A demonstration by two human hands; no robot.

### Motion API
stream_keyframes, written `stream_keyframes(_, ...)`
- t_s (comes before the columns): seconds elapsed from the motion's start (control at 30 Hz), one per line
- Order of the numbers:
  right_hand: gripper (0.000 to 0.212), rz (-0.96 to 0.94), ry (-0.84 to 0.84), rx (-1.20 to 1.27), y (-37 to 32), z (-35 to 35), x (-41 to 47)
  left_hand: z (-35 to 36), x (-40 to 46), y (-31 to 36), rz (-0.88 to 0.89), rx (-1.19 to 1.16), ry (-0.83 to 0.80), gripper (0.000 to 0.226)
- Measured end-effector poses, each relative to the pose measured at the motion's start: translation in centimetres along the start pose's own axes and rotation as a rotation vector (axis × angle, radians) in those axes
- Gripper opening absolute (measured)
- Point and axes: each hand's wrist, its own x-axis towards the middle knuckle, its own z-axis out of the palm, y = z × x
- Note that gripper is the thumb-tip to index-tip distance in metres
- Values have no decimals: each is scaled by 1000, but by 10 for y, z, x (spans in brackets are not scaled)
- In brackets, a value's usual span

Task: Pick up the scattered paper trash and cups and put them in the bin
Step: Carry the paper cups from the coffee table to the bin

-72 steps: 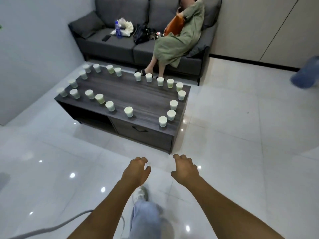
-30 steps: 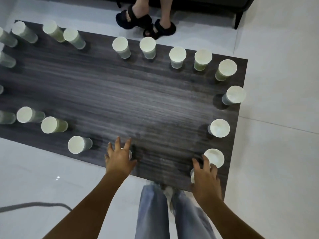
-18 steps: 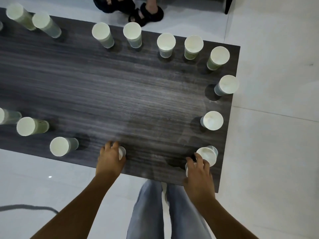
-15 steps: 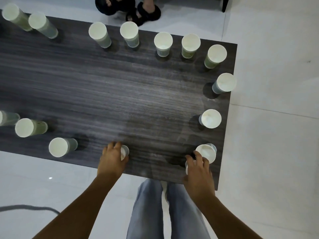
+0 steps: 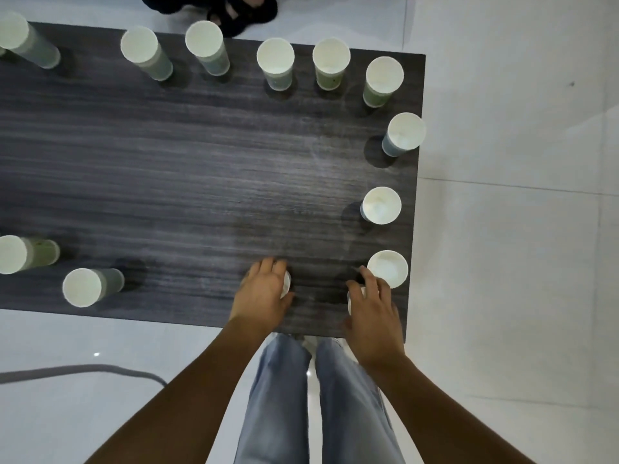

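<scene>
Head view: left hand (image 5: 262,294) gripping one unmarked paper cup (image 5: 285,285), right hand (image 5: 372,308) gripping another cup (image 5: 350,295).

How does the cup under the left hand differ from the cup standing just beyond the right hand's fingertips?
The cup under the left hand is gripped and mostly hidden by the left hand; the free cup stands untouched, its whole rim showing. The gripped cup sits nearer the table's middle, the free cup by its right edge. Both are white-rimmed.
</scene>
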Motion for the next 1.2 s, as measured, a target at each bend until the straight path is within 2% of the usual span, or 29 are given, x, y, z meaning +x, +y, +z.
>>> stream_keyframes(0.27,60,-12,17,4,8,-3,-6,15,4,31,85,76,-7,55)
stream_keyframes(0.53,69,-8,15,3,16,-11,-19,25,-9,35,81,140,-17,69)
stream_keyframes(0.73,70,-62,9,-8,15,-2,-33,30,-15,40,80,170,-23,65)
stream_keyframes(1.2,70,-25,49,54,6,15,-34,33,-24,36,95,188,-42,65)
